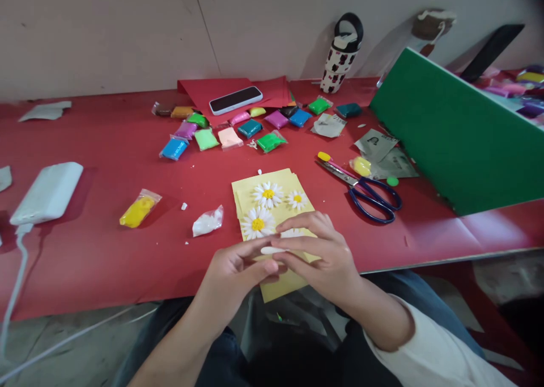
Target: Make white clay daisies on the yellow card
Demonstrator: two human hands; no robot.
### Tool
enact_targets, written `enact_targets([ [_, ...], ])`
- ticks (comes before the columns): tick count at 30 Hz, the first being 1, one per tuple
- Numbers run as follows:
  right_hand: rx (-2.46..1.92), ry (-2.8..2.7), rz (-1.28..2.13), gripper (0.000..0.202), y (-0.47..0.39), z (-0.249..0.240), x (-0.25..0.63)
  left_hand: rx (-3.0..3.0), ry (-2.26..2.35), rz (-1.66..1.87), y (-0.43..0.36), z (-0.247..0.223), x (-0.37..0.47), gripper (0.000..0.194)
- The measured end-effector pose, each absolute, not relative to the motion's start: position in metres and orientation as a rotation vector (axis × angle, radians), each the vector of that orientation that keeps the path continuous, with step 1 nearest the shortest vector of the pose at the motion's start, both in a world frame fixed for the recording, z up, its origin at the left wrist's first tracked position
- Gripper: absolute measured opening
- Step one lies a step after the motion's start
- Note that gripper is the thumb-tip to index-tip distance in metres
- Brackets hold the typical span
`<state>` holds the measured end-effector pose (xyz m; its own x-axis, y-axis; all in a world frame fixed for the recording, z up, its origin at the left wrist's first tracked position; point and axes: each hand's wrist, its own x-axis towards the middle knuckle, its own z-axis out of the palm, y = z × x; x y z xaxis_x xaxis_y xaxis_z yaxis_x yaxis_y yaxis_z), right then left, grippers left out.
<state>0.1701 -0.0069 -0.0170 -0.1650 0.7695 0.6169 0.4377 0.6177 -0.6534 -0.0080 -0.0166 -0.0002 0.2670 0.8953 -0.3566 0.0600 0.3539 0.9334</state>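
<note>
Yellow paper [283, 288] lies at the table's front edge and carries white flowers with yellow centres, such as the lower left one [258, 224]. Over its lower part my two hands meet. A small elongated white clay piece [272, 251] sits between them. My left hand [238, 271] has its fingers under and around the piece, thumb in front. My right hand [321, 251] pinches the piece's right end with thumb and fingers. Part of another white flower [292, 233] shows behind my right fingers. A bag of white clay [208, 221] lies left of the paper.
Coloured clay packets [249, 128] and a phone [236, 100] lie at the back of the red table [106, 262]. Scissors [372, 197] and a green board [463, 137] are at right. A tumbler [340, 58] stands behind. A white power bank [47, 193] and yellow clay bag [139, 208] are at left.
</note>
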Motion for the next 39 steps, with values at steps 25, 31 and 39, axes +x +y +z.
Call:
enact_targets([
  [25, -0.982, -1.730, 0.507, 0.011, -0.010, -0.019, 0.179, 2.191, 1.349, 1.078, -0.017, 0.005, -0.015, 0.011],
  [31, -1.062, -1.537, 1.023, 0.025, -0.015, -0.011, 0.174, 2.386, 1.295, 1.119, -0.018, 0.007, -0.016, 0.015],
  [39, -1.046, -1.300, 1.400, 0.013, -0.017, -0.005, 0.165, 2.621, 1.117, 1.210, -0.013, 0.006, -0.014, 0.020],
])
